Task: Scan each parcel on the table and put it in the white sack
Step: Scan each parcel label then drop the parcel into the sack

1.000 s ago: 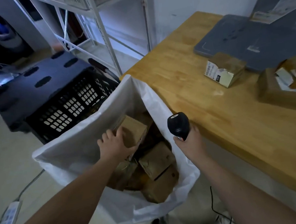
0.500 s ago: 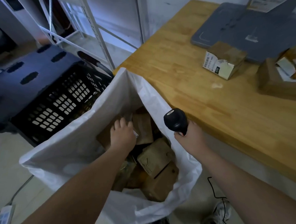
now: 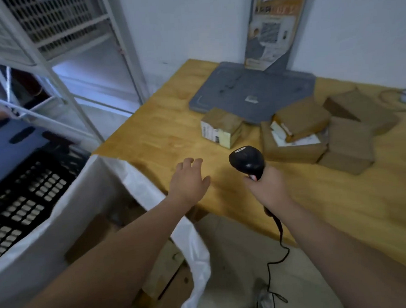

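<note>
My left hand [image 3: 189, 180] hovers empty over the wooden table [image 3: 163, 132] near its front left corner, fingers relaxed. My right hand [image 3: 267, 185] grips a black barcode scanner [image 3: 246, 161], its head raised above the table. A small cardboard parcel with a white label [image 3: 220, 127] lies just beyond both hands. Several more brown parcels [image 3: 303, 120] are piled to the right. The white sack [image 3: 138, 188] stands open at the table's left edge, with brown parcels [image 3: 93, 237] inside, partly hidden by my left arm.
A grey weighing platform [image 3: 252, 90] with an upright display post sits at the table's back. A black plastic crate [image 3: 23, 196] stands left of the sack, a white metal shelf [image 3: 58, 55] behind it. The scanner cable [image 3: 276, 256] hangs off the table's front edge.
My left hand has let go of the parcel inside the sack and risen over the table, empty. My view has swung up and right towards the parcels. The scanner moved with my right hand.
</note>
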A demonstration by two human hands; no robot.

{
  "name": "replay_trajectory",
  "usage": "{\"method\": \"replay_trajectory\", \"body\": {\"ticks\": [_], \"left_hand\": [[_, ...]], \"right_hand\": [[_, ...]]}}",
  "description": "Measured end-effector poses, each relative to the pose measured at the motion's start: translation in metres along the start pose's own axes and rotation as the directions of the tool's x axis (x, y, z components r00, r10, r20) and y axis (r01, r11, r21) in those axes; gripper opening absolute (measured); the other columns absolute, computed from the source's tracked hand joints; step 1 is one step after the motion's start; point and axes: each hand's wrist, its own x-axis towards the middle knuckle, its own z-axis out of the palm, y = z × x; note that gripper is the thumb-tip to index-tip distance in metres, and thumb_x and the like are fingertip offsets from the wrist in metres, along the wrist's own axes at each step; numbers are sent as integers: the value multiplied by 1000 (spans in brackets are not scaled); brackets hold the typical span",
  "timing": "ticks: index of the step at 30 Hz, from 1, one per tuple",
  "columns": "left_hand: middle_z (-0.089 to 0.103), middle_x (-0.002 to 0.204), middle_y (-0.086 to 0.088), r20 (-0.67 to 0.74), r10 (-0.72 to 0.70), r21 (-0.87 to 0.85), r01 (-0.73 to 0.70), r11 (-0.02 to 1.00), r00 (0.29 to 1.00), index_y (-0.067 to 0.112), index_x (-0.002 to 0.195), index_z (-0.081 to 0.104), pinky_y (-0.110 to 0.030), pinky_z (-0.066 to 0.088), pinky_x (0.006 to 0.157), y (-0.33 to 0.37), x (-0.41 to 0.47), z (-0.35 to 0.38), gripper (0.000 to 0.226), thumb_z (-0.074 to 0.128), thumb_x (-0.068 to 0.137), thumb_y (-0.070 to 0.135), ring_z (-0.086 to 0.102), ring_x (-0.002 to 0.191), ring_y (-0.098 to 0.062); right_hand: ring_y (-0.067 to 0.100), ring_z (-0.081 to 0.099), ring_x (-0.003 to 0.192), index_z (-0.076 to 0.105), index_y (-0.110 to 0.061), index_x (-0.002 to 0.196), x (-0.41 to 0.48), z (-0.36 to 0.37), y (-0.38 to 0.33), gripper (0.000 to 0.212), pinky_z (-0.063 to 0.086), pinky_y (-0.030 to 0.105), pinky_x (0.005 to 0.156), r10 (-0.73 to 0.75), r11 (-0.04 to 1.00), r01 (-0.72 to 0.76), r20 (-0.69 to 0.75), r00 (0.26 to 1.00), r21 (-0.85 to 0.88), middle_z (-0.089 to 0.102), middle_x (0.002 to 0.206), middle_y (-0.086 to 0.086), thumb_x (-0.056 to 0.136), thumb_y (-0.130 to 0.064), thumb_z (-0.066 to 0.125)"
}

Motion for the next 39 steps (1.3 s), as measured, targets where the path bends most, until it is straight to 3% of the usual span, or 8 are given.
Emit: {"method": "replay_trajectory", "body": {"ticks": [4,13,18,23,28,31,34,39], "left_hand": [[32,149,-10,8,-3,-21,4,1000,1000,15,148,30,-40,33,108,46,33,3,58,48,98,38,30,136,-30],[26,151,-13,55,-67,-19,68,997,996,13,148,28,-41,32,108,73,87,12,67,59,93,34,29,136,-32],[17,156,-13,124,50,191,-73,979,991,17,151,17,-40,30,112,65,136,3,86,69,86,36,22,142,-32],[-1,161,-11,249,149,477,-255,841,957,19,154,-1,-41,13,119,59,192,-4,101,71,85,35,5,148,-30],[-29,157,-8,367,177,541,-365,758,913,26,149,-24,-50,3,120,59,235,6,125,78,78,25,-16,147,-29],[-27,158,-5,428,199,541,-426,725,882,27,149,-24,-51,3,119,59,248,12,128,80,75,29,-14,148,-28],[-19,161,0,447,199,525,-437,730,872,31,151,-18,-50,19,117,60,252,15,125,80,74,34,2,148,-32],[7,161,-4,432,229,574,-461,676,872,31,153,-10,-48,27,111,61,252,10,117,77,75,39,23,139,-35]], "right_hand": [[34,64,60,51,-9,64,33,-55,10,23,52,43,58,16,999,-15,-47,999,32,54,55,9,82,-15,65],[29,66,60,57,-11,78,98,-101,19,14,56,45,63,-7,997,11,-51,999,81,57,59,4,83,-20,66],[19,61,57,57,-13,79,131,-93,9,11,59,42,64,7,991,-5,-15,1000,133,55,59,-2,81,-18,67],[27,65,63,55,-15,77,159,-78,3,14,52,37,61,53,991,-52,-3,999,124,59,64,4,81,-19,68],[27,66,56,58,-11,84,180,-63,0,13,57,39,58,113,976,-111,-2,994,185,61,65,5,82,-18,68],[25,65,53,57,-14,82,187,-57,-1,13,52,29,50,142,968,-138,-2,990,210,62,65,5,83,-18,69],[21,63,55,57,-13,82,189,-54,0,11,45,19,43,155,957,-155,18,988,245,62,69,7,84,-17,68],[20,63,53,60,-11,88,187,-55,1,12,53,27,52,172,944,-172,25,985,281,63,70,7,85,-18,69]]}}
